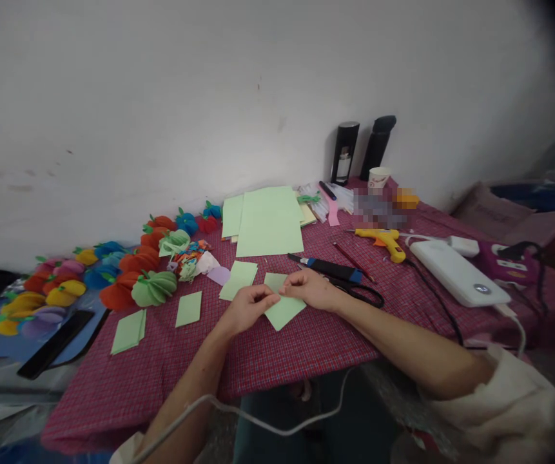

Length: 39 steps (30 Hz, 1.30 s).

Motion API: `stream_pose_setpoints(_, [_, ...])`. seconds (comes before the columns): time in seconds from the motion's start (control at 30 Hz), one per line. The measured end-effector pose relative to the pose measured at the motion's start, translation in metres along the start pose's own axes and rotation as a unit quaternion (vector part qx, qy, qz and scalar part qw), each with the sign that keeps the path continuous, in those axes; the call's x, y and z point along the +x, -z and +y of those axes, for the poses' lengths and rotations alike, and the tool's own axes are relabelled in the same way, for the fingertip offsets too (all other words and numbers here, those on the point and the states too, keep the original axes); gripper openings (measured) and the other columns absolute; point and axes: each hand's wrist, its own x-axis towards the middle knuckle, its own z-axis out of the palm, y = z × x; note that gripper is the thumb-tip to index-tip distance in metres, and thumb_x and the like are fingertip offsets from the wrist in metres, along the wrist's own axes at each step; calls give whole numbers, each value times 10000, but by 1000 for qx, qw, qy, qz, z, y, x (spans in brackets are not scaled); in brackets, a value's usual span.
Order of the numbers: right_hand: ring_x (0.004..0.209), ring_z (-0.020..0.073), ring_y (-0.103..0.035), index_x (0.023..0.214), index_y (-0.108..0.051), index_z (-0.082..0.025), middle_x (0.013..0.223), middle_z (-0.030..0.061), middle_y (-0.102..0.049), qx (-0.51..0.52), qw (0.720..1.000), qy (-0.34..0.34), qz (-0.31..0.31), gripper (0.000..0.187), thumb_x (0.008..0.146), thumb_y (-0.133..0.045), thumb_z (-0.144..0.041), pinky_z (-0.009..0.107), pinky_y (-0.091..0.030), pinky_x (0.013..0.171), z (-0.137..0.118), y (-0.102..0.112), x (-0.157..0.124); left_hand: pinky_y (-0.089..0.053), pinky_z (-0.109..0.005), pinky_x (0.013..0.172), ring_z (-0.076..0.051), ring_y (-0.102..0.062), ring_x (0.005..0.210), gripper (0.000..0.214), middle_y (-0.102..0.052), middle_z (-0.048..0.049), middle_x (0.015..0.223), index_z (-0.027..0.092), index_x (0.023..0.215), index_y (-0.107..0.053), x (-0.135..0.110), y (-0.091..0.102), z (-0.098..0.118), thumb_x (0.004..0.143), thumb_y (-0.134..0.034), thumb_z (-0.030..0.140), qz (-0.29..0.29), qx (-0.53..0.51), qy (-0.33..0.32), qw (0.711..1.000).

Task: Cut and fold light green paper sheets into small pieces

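Near the middle of the table both my hands pinch a light green piece of paper (284, 314). My left hand (249, 308) grips it at its left side, thumb and forefinger together. From the other side my right hand (312, 290) has its fingertips closed on the same piece, close to the left thumb. A small stack of green paper pieces (239, 278) lies just beyond my left hand. Further left are a single green piece (189, 309) and another small stack (129, 332). Behind my right hand lies a blue and black utility knife (330, 269), with black-handled scissors (361, 293) beside it.
Large green sheets (270, 222) lie at the back. Colourful paper pumpkins (154, 288) crowd the left, near paper scraps (194, 259). At right are a yellow glue gun (386, 241), a white power bank (458, 274) with cables, and a paper cup (378, 177).
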Motion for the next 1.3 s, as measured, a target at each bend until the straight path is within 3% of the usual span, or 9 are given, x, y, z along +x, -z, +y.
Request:
stream_pose_setpoints(0.23, [444,61,-393,583,-588,-133,475,-41,-481,-2,1000,20,9,245,700,-570,-348,191,-294,440,-7,14,0,-259,-192,499,-67,-332,526,315,-389,46,537,125,577,-517,-4,6,-4,757,-536,382,-16,-17,6,1000])
stream_pose_setpoints(0.4, [494,75,-488,658,-603,-125,603,26,-614,106,990,-5,93,262,714,-571,-379,198,-373,495,-11,28,1,-303,-186,523,-69,-394,543,267,-470,34,584,134,660,-540,-3,8,-5,761,-546,380,72,-130,21,989])
stream_pose_setpoints(0.53, [554,100,-537,742,-618,-119,677,58,-633,156,987,2,33,351,790,-464,-431,211,-396,513,-12,18,-1,-353,-192,563,-82,-476,597,221,-539,12,691,156,779,-544,0,3,-6,751,-566,374,105,-254,35,961])
stream_pose_setpoints(0.67, [644,117,-540,785,-619,-126,728,41,-621,84,994,74,-8,354,783,-486,-454,222,-403,566,-9,2,-4,-380,-201,598,-90,-514,624,221,-573,0,703,158,847,-554,1,-2,-6,731,-601,341,113,-282,36,952])
stream_pose_setpoints(0.77, [577,102,-496,757,-613,-134,642,-3,-582,-13,993,106,39,275,750,-554,-402,212,-373,529,-4,-3,-5,-399,-215,618,-101,-537,651,243,-605,-14,745,152,878,-569,2,-5,-5,719,-617,330,102,-287,36,952])
stream_pose_setpoints(0.87, [556,99,-483,727,-617,-149,621,-9,-574,-120,976,146,110,225,785,-519,-342,211,-356,514,-2,-1,-5,-431,-265,671,-139,-569,703,295,-634,-32,782,139,906,-586,2,-7,-6,684,-650,323,86,-294,51,950])
stream_pose_setpoints(1.0, [642,116,-526,785,-625,-176,703,13,-615,-231,931,236,157,149,793,-523,-284,228,-390,601,-4,2,-8,-441,-276,679,-152,-578,715,267,-645,-35,807,140,886,-600,4,-5,-12,681,-649,304,103,-235,31,966])
stream_pose_setpoints(1.13, [688,136,-521,817,-616,-176,710,34,-611,-332,880,300,161,166,829,-480,-270,257,-401,653,-7,3,-11,-401,-216,552,-105,-522,592,161,-610,-3,716,158,823,-598,4,-1,-16,708,-606,270,177,-72,-2,982])
stream_pose_setpoints(1.3, [765,164,-503,864,-613,-171,791,58,-619,-434,825,328,156,181,849,-443,-231,296,-398,709,-8,4,-14,-390,-229,629,-120,-522,714,185,-612,-8,830,200,859,-611,-3,5,-6,695,-556,135,259,130,-103,951])
